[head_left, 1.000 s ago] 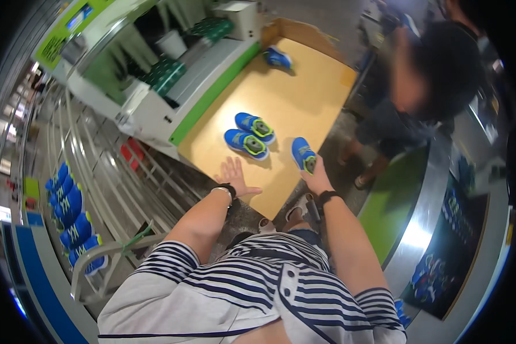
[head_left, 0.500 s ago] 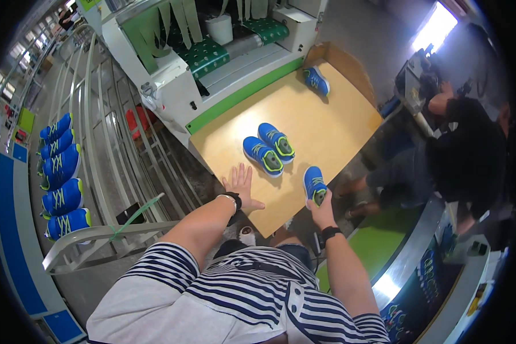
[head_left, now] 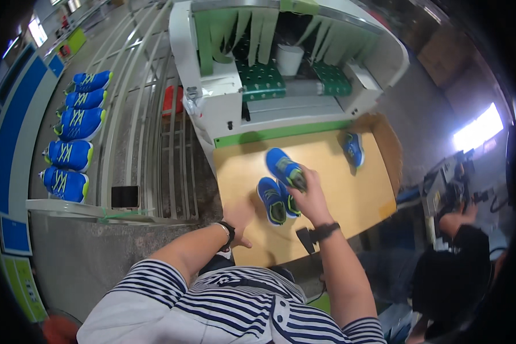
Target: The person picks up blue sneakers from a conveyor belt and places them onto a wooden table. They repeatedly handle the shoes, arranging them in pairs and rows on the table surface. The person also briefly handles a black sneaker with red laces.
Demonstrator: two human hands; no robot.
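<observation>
My right hand [head_left: 311, 198], which rested by the single blue-and-lime sneaker [head_left: 285, 168] a moment ago, now grips it closed, lifted over the pair [head_left: 276, 199] on the tan wooden counter [head_left: 350, 195]. My left hand [head_left: 239, 218] stays flat, open, empty.

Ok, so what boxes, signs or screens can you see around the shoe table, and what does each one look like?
Cardboard box: brown, open, at the far right end of the tan table, beside a lone blue shoe.
Wall panels: blue with white borders, far left, behind a row of blue shoes.
Green panel: yellow-green, lower left.
Dark flat rectangle: on the left ledge, perhaps a screen; too small to tell.
</observation>
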